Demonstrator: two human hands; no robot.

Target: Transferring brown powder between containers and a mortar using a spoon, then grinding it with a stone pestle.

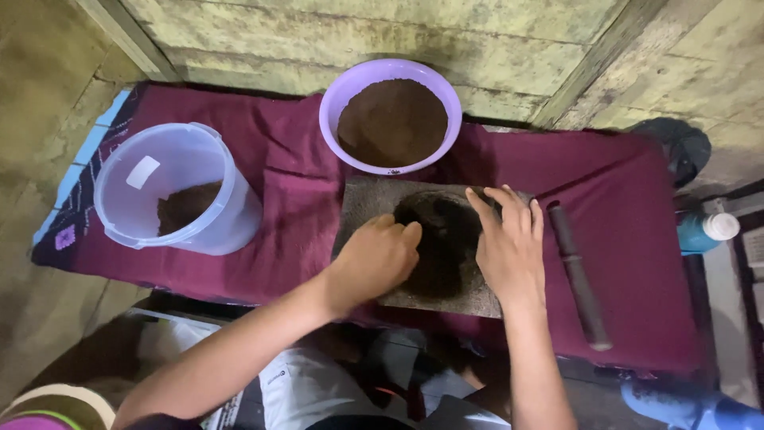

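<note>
A flat grey stone slab (362, 199) lies on a maroon cloth, with a dark brown mound of paste (443, 239) in its middle. My left hand (378, 256) rests on the left side of the mound, fingers curled against it. My right hand (509, 243) presses on the mound's right side with its fingers spread and pointing away from me. A dark cylindrical stone roller (578, 277) lies on the cloth just right of the slab, untouched.
A purple bowl (334, 99) full of brown powder stands behind the slab. A clear plastic bucket (131, 195) with some brown powder sits at the left. The maroon cloth (637, 215) covers a low bench. A blue bottle (704, 231) stands at the right.
</note>
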